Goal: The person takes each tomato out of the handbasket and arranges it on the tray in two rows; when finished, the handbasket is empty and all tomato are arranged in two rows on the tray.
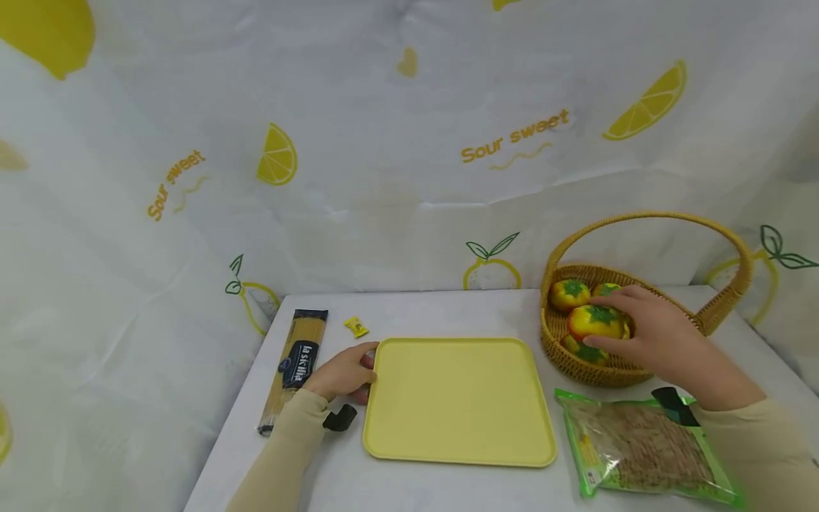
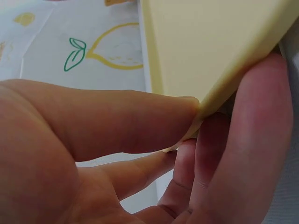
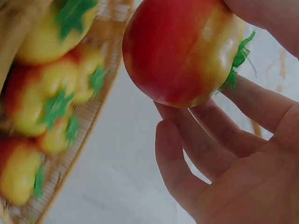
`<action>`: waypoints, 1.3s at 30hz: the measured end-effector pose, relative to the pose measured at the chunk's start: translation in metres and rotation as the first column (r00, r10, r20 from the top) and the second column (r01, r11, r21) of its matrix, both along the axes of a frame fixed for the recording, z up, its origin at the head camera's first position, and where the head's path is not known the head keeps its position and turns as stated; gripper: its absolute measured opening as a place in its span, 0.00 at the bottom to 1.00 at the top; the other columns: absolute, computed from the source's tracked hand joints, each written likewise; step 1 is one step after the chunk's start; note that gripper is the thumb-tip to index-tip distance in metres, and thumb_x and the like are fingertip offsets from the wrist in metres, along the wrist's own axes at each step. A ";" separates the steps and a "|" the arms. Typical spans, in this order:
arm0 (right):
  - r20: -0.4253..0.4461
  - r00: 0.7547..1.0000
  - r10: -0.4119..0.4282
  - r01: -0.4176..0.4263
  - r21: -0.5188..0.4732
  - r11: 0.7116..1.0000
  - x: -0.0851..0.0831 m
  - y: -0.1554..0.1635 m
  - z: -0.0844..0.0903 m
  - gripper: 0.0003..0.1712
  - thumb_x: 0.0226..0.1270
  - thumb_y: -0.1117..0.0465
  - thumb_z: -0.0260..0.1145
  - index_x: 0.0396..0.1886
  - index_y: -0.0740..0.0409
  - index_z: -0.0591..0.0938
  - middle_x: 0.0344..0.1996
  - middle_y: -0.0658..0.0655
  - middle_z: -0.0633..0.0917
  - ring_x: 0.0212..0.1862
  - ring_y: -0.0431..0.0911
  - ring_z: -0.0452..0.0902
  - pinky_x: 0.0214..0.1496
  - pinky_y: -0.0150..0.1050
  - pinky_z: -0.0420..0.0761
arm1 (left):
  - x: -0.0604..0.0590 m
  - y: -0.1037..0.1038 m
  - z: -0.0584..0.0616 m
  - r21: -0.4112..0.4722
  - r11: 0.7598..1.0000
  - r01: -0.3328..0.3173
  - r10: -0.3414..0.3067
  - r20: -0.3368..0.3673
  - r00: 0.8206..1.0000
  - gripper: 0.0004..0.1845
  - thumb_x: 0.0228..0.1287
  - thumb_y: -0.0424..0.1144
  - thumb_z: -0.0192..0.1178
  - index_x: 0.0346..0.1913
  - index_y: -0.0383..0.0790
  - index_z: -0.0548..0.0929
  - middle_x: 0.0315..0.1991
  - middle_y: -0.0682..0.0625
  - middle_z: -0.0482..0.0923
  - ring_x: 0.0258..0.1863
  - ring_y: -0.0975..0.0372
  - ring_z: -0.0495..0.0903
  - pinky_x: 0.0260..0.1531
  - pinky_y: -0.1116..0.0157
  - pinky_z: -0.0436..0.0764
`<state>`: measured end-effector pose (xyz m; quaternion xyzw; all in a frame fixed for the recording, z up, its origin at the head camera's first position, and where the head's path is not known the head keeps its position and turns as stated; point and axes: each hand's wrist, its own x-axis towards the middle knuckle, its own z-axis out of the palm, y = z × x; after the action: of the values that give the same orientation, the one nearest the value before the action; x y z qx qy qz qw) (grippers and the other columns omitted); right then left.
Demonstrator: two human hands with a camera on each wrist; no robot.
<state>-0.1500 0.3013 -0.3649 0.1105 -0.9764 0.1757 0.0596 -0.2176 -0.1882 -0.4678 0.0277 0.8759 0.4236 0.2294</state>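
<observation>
The right hand curls its fingers round a red-and-yellow toy tomato over the wicker basket, far right of the yellow tray. The tray lies left and nearer; the left hand pinches its left edge.

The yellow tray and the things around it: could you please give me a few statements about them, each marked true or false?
1. The left hand pinches the tray at its left edge. True.
2. The right hand holds a pack of spaghetti. False: it grips a tomato at the basket; the spaghetti lies left of the tray.
3. The tray carries several tomatoes. False: nothing lies on it.
4. A green bag lies right of the tray. True.
</observation>
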 end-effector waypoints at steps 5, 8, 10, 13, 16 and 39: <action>-0.032 0.998 0.058 -0.061 -0.105 0.993 -0.004 -0.046 -0.005 0.39 0.66 0.42 0.79 0.69 0.59 0.83 0.62 0.66 0.80 0.53 0.62 0.82 0.50 0.62 0.85 | -0.002 -0.001 -0.003 -0.054 0.998 0.016 -0.017 -0.029 0.999 0.38 0.70 0.32 0.64 0.82 0.45 0.70 0.53 0.45 0.78 0.36 0.59 0.84 0.38 0.64 0.87; -0.045 0.994 0.095 -0.101 -0.165 0.981 -0.010 -0.074 -0.013 0.35 0.66 0.42 0.80 0.67 0.55 0.85 0.59 0.62 0.81 0.54 0.59 0.81 0.53 0.60 0.85 | -0.004 -0.002 -0.004 -0.078 0.997 0.027 -0.030 -0.037 0.999 0.38 0.69 0.33 0.64 0.82 0.47 0.70 0.52 0.46 0.78 0.36 0.59 0.83 0.41 0.64 0.84; -0.048 0.992 0.113 -0.120 -0.210 0.970 -0.016 -0.093 -0.020 0.34 0.65 0.44 0.80 0.65 0.55 0.85 0.59 0.60 0.82 0.57 0.58 0.82 0.58 0.62 0.86 | -0.005 -0.002 -0.004 -0.063 0.998 0.032 -0.034 -0.038 0.999 0.38 0.69 0.32 0.63 0.82 0.46 0.70 0.51 0.46 0.78 0.36 0.59 0.82 0.39 0.63 0.87; -0.037 0.989 0.141 -0.146 -0.277 0.950 -0.026 -0.122 -0.031 0.33 0.64 0.45 0.82 0.64 0.56 0.86 0.58 0.58 0.82 0.57 0.55 0.82 0.61 0.61 0.86 | -0.006 -0.003 -0.003 -0.026 0.999 0.021 -0.022 -0.024 0.999 0.38 0.70 0.31 0.62 0.82 0.46 0.69 0.51 0.45 0.77 0.34 0.59 0.83 0.35 0.62 0.90; -0.025 0.985 0.172 -0.171 -0.322 0.931 -0.036 -0.149 -0.045 0.34 0.63 0.45 0.82 0.64 0.56 0.86 0.57 0.58 0.82 0.57 0.54 0.82 0.63 0.59 0.87 | -0.006 -0.003 -0.003 0.012 1.000 0.009 -0.009 -0.003 1.000 0.38 0.70 0.29 0.61 0.82 0.45 0.69 0.51 0.44 0.76 0.33 0.59 0.84 0.30 0.62 0.91; 0.106 0.982 0.158 -0.104 -0.400 0.910 -0.053 -0.264 -0.106 0.33 0.59 0.49 0.85 0.62 0.53 0.86 0.55 0.51 0.80 0.52 0.47 0.81 0.64 0.49 0.87 | -0.010 -0.004 -0.012 -0.012 0.999 0.030 -0.030 -0.007 1.000 0.38 0.68 0.32 0.62 0.82 0.46 0.69 0.51 0.45 0.77 0.35 0.57 0.84 0.30 0.62 0.91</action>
<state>-0.2033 0.0370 -0.4704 0.1495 -0.9134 0.3787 0.0020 -0.2279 -0.1925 -0.4801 0.0408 0.8787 0.4147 0.2329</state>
